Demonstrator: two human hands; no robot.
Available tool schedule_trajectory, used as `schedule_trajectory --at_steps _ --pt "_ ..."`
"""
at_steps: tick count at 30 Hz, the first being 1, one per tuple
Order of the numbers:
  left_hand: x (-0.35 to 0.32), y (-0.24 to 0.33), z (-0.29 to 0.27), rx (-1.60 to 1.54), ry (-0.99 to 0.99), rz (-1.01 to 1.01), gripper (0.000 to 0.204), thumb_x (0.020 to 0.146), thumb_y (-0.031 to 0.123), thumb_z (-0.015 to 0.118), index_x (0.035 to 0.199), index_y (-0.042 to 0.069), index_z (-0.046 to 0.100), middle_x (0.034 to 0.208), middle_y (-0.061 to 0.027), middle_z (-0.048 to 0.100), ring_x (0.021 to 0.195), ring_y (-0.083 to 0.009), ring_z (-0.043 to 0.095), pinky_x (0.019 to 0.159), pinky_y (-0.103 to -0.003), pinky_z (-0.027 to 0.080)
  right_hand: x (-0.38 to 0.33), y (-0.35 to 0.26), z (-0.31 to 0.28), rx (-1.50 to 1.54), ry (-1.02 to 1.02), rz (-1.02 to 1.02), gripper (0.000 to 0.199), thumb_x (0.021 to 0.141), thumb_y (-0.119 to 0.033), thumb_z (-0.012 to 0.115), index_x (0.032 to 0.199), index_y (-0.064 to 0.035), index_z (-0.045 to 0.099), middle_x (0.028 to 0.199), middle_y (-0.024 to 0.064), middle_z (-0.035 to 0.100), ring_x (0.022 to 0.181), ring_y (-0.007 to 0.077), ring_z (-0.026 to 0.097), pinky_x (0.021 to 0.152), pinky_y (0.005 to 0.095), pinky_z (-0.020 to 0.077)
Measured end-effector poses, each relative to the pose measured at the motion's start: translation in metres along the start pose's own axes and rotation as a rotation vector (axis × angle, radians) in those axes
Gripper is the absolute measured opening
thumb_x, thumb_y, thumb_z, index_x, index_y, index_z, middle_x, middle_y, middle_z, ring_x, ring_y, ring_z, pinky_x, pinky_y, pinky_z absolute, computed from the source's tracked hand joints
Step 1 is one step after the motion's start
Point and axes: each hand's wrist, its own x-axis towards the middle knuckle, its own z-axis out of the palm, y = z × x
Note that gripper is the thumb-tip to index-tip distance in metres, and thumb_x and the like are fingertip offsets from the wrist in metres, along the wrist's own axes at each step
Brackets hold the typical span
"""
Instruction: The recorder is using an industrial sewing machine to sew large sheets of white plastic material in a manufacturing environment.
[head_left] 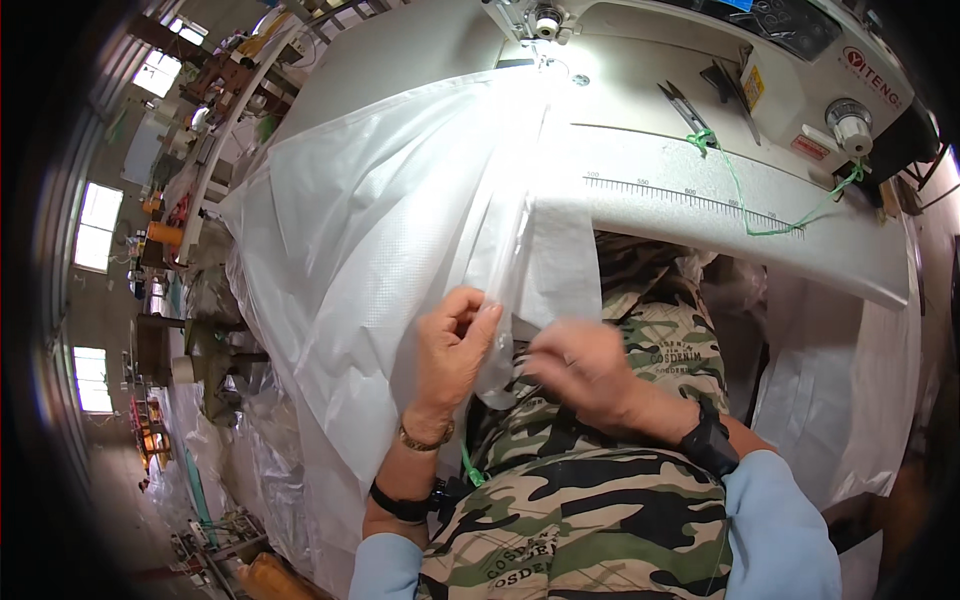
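One big pale table (640,150) lies ahead of both hands. One big white sheet (350,230) covers part of it, spreading ahead and to the left of the left hand (458,345). It blocks the view of the table there. One sewing machine (805,75) stands ahead and to the right of the right hand (582,368). One spotted camouflage cloth (600,500) covers the lap, under and behind the hands. One long, clear strip (516,230) runs from the machine's bright light down to the left hand, which pinches it between thumb and fingers. The right hand is just beside the strip, but it is blurry, so I cannot tell if it holds anything. One pair of snips (687,108) lies on the table, ahead and right of the right hand. One green string (738,185) is by them. One gold band (425,438) is around the left wrist.
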Motion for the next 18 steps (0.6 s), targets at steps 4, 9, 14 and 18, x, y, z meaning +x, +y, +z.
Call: schedule_trajectory --at_steps 4,9,14,18 --pt "-0.003 0.032 -0.001 0.299 0.09 0.235 0.007 0.095 0.005 0.063 0.091 -0.001 0.064 0.067 -0.0016 0.058 0.059 -0.0073 0.05 0.055 -0.024 0.041 -0.014 0.064 0.003 -0.136 0.577 0.289 0.028 0.089 -0.017 0.07 0.109 0.0003 0.06 0.094 0.0121 0.063 0.084 0.0241 0.061 0.08 0.0369 0.0492" --pt "-0.002 0.038 0.013 0.597 -0.031 0.473 0.005 0.09 0.003 0.062 0.088 0.0 0.059 0.07 -0.0134 0.059 0.057 -0.0275 0.059 0.054 -0.034 0.045 -0.03 0.082 0.001 0.307 0.221 0.569 0.025 0.092 -0.021 0.067 0.096 0.0031 0.063 0.082 0.0126 0.061 0.078 0.0252 0.059 0.078 0.0379 0.0482" --pt "0.004 0.03 0.03 0.64 -0.155 0.456 0.007 0.09 0.001 0.063 0.089 0.001 0.056 0.067 -0.0141 0.054 0.055 -0.0282 0.055 0.054 -0.033 0.044 -0.017 0.011 -0.009 0.235 -0.048 0.13 0.026 0.095 -0.015 0.063 0.079 0.003 0.051 0.073 0.0164 0.051 0.066 0.0326 0.054 0.06 0.0403 0.0436" --pt "0.004 0.031 0.032 0.531 -0.185 0.313 0.013 0.095 0.006 0.06 0.088 -0.001 0.052 0.068 -0.018 0.056 0.06 -0.0359 0.059 0.054 -0.039 0.043 -0.016 0.007 -0.011 0.125 -0.141 0.03 0.021 0.092 -0.013 0.064 0.082 0.0008 0.052 0.075 0.0175 0.051 0.069 0.0361 0.053 0.064 0.0443 0.0454"
